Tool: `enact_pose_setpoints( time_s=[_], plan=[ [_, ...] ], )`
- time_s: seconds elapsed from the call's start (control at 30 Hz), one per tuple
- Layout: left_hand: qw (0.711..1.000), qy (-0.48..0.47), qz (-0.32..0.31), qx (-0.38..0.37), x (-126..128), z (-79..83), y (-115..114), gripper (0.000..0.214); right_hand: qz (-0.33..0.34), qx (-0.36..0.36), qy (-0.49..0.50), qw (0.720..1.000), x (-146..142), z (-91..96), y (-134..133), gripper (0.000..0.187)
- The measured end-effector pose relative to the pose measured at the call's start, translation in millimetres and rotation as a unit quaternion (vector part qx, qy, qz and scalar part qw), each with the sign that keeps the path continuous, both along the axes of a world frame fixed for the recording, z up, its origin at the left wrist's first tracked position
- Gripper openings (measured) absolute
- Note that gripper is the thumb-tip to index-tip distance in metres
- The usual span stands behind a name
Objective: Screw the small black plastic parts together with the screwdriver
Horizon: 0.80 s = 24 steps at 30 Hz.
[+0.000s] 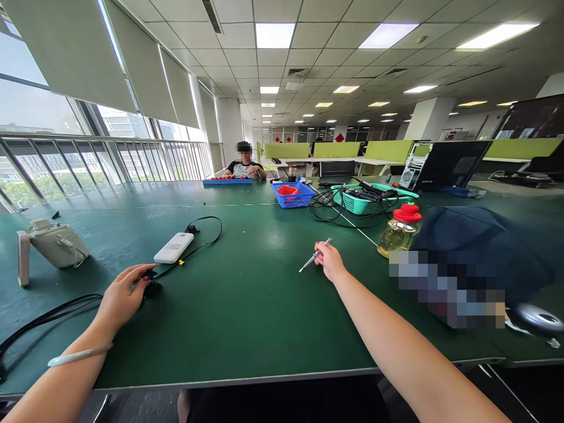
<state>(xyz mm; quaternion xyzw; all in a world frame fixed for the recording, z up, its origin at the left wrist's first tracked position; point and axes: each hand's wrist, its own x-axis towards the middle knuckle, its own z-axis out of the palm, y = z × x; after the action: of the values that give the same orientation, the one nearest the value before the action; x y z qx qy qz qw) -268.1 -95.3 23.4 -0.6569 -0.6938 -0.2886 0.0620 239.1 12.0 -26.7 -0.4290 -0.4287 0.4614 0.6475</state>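
Observation:
My right hand (329, 261) is closed around a slim screwdriver (307, 264), held above the green table with its thin tip pointing down to the left. My left hand (126, 294) rests at the left side of the table, thumb and fingers pinched on a black cable (164, 272); its end is partly hidden by the fingers. A small black clump (153, 288) lies under the fingertips, too small to make out. Just beyond this hand is a white power bank (174, 248), with a black cord (220, 226) looping beside it and a yellow tag (181, 262) on the cord.
A pale bottle or flask (59, 244) lies at the left. To the right stand a red-lidded jar (400, 230) and a dark blue cap (467, 238). Farther back are a blue basket (294, 200) and a green basket (352, 202) of cables. A person (244, 164) sits at the far end.

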Motion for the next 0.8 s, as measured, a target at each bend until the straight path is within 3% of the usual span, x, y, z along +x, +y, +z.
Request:
enact_pose_setpoints(
  time_s=[0.27, 0.57, 0.8],
  plan=[
    [0.999, 0.021, 0.000, -0.027, -4, 0.5, -3, 0.045, 0.085, -0.015, 0.032, 0.996, 14, 5.4, -16, 0.035],
    [0.998, -0.038, -0.035, -0.035, -15, -3.2, -2, 0.040, 0.119, -0.035, 0.042, 0.991, 15, 5.8, -17, 0.036],
    [0.996, -0.055, -0.043, -0.063, -35, -18.0, 15, 0.061, 0.132, -0.038, 0.036, 0.990, 16, 4.5, -16, 0.037]
  ],
)
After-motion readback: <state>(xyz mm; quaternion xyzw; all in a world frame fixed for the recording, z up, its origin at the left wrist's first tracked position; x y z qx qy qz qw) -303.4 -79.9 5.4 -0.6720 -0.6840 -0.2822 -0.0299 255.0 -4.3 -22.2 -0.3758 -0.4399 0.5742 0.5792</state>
